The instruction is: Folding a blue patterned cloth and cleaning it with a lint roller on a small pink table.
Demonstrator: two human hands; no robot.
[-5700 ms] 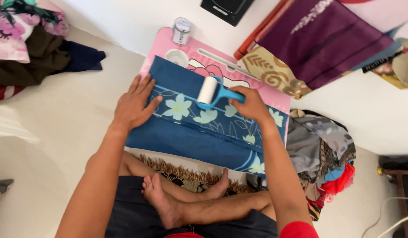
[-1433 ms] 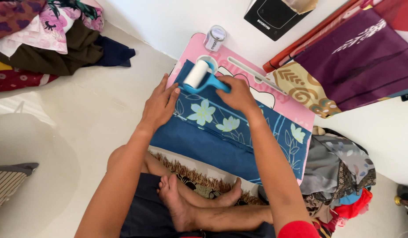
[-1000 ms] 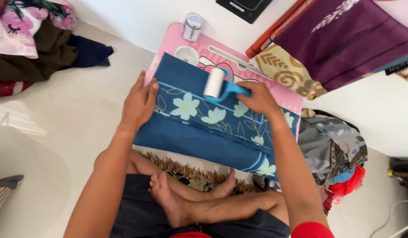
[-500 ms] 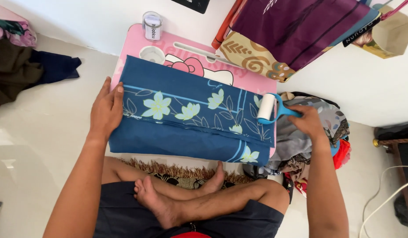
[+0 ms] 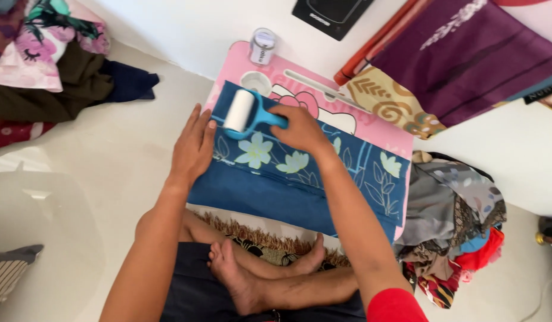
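One lint roller (image 5: 240, 111), one folded blue floral cloth (image 5: 300, 179), one pink bench (image 5: 359, 128), one small tin (image 5: 263, 46), two heaps of clothes, two hands.

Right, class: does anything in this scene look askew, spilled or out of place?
Nothing looks spilled or damaged. The folded blue floral cloth lies flat on the pink lap table, the left hand pressing it, the right hand holding the lint roller. Only the clothes heap beside the table looks untidy.
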